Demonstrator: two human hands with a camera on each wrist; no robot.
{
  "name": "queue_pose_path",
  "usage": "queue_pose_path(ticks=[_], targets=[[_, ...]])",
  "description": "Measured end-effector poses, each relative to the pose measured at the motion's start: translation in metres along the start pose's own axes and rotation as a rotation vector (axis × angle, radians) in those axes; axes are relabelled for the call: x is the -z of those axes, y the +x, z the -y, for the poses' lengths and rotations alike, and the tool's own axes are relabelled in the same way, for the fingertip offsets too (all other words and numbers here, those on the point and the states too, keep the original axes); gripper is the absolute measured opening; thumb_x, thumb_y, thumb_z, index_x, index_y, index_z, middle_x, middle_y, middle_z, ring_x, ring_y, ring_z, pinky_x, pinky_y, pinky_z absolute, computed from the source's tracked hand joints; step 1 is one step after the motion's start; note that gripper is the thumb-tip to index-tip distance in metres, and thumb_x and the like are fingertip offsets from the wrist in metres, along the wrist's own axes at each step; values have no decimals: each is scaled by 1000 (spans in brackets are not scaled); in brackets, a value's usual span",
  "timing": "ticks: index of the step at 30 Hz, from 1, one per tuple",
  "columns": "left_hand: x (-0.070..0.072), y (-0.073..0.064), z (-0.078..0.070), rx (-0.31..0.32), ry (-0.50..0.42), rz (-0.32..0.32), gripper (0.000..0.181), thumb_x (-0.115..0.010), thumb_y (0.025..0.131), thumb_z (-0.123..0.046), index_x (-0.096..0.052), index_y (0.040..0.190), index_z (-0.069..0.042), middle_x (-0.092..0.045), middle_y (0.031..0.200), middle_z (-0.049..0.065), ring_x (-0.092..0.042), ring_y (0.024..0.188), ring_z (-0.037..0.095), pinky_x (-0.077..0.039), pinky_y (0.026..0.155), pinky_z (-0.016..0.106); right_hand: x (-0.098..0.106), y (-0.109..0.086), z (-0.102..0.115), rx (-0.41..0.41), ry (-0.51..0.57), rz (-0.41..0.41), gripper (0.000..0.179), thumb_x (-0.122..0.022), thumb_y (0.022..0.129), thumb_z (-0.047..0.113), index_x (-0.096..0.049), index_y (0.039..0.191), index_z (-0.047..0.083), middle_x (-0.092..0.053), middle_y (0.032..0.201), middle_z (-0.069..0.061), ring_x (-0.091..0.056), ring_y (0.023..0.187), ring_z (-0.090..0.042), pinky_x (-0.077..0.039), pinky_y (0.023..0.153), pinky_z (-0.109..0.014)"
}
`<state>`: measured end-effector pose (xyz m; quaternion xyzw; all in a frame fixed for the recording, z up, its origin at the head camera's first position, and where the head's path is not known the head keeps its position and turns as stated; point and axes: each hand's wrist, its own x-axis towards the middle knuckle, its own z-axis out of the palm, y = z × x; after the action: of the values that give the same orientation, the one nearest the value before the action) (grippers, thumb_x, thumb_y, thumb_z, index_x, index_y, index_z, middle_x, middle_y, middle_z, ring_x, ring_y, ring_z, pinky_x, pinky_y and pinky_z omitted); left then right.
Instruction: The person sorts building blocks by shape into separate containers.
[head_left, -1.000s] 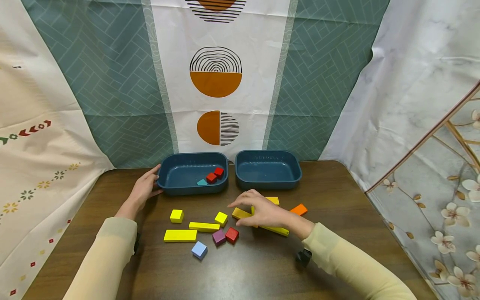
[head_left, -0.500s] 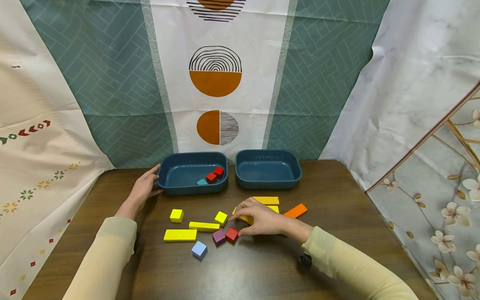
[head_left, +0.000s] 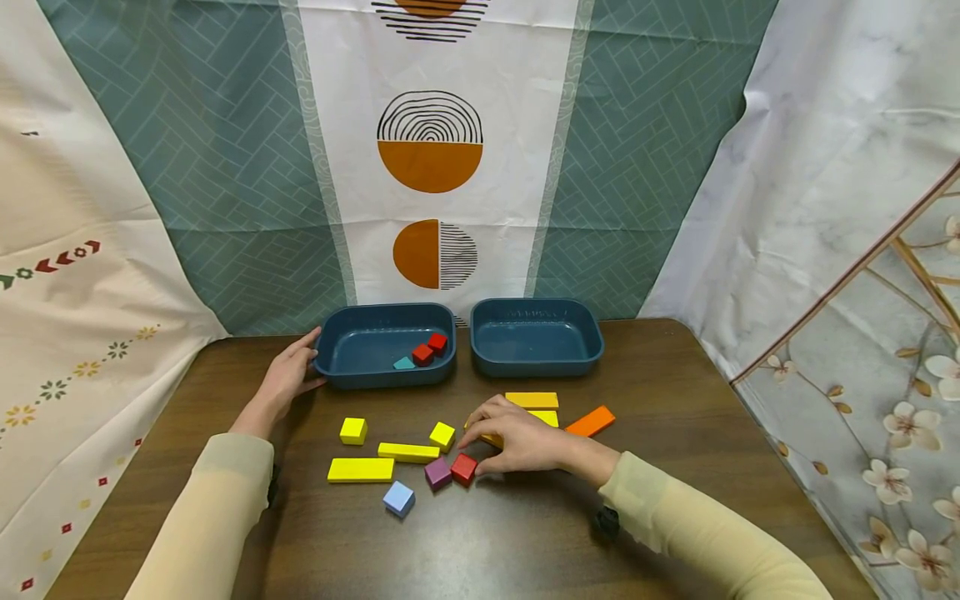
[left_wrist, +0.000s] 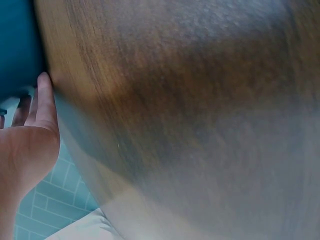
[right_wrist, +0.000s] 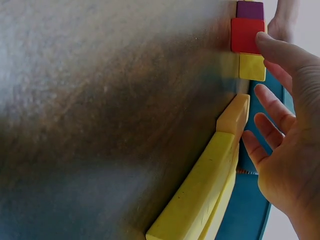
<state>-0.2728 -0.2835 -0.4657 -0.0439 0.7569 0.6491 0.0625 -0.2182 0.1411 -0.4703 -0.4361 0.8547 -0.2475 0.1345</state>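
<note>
Surface (head_left: 697, 433): dark brown wood, visible grain, rounded far-right corner. Pale glare (head_left: 450, 546) on the near middle, soft sheen at top of left wrist view. Light source out of frame. Back: hanging cloth, green panels (head_left: 645, 150) with pale herringbone lines, both sides of a white strip (head_left: 517, 167). Strip has a column of round prints (head_left: 430, 167), orange halves plus black lines; top one cut off. Left: cream cloth (head_left: 90, 192), creased, small floral motifs (head_left: 86, 369), red and green marks. Right: white-grey marbled cloth (head_left: 810, 208), folds, brown diagonal lines, white blossoms (head_left: 911, 429).
</note>
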Motion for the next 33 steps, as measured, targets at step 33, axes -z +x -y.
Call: queue_pose_path(ticks=[33], targets=[[2, 5, 7, -3, 26, -19, 57, -27, 109, -22, -17, 165, -24, -12, 169, 17, -35, 144, 41, -42, 108, 55, -1, 4, -1, 4, 5, -24, 31, -82, 86, 44, -72, 115, 41, -56, 129, 18, -38, 127, -11, -41, 103, -38]])
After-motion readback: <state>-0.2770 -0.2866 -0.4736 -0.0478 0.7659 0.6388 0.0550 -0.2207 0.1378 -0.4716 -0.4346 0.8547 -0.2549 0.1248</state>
